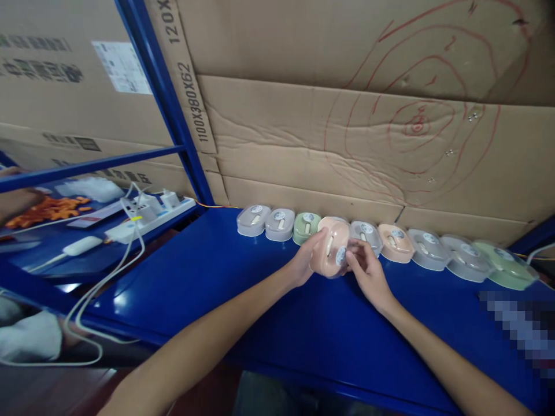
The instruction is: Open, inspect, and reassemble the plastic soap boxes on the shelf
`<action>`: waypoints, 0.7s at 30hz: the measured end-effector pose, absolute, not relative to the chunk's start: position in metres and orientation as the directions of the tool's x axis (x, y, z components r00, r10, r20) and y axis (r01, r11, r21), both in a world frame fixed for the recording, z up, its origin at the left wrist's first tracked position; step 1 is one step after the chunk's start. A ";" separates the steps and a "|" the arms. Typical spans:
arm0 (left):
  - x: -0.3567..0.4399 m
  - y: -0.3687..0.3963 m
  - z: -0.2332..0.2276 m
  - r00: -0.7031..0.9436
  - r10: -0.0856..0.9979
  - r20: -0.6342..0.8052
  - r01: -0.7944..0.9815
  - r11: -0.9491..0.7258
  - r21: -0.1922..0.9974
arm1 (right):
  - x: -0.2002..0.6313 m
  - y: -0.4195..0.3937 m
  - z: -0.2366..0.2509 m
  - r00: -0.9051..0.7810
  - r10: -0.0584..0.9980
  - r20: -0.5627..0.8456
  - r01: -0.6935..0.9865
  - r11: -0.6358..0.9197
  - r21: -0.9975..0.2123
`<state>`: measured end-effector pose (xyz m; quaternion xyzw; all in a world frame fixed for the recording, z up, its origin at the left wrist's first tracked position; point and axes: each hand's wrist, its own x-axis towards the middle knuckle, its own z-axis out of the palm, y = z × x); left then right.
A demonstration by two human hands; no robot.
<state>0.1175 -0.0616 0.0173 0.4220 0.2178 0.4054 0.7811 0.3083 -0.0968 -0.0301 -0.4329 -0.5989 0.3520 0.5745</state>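
Observation:
A pink plastic box with a clear lid (330, 245) is tilted up in front of me above the blue shelf. A round printed sticker (341, 256) is on its lid, beside a pale strip. My left hand (307, 260) grips the box along its left side. On the right side, the thumb and fingers of my right hand (366, 267) close on its edge near the sticker. Behind it, similar boxes stand in a row, among them a green box (306, 228), a grey box (281, 224) and another pink box (395, 242).
Cardboard with red hand-drawn rings (416, 124) backs the blue shelf (260, 306). At left, a blue post (151, 69) separates a shelf with a white power strip (151, 218), cables and orange pieces (47, 211). Another person's hand (19, 199) is there.

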 end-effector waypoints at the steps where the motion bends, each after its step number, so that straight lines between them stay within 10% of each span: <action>1: 0.118 -0.063 0.018 0.555 0.832 0.001 -0.449 0.298 0.842 | 0.308 -0.098 -0.030 0.030 0.919 0.393 0.117 0.387 -0.914; 10: 0.128 -0.069 0.010 0.270 0.942 0.199 -0.257 -0.129 0.958 | 0.303 -0.104 -0.029 -0.179 0.916 0.360 0.068 0.377 -0.924; 21: 0.125 -0.067 0.015 0.312 0.942 0.123 -0.399 0.012 0.917 | 0.306 -0.100 -0.025 -0.148 0.953 0.263 -0.135 0.244 -0.960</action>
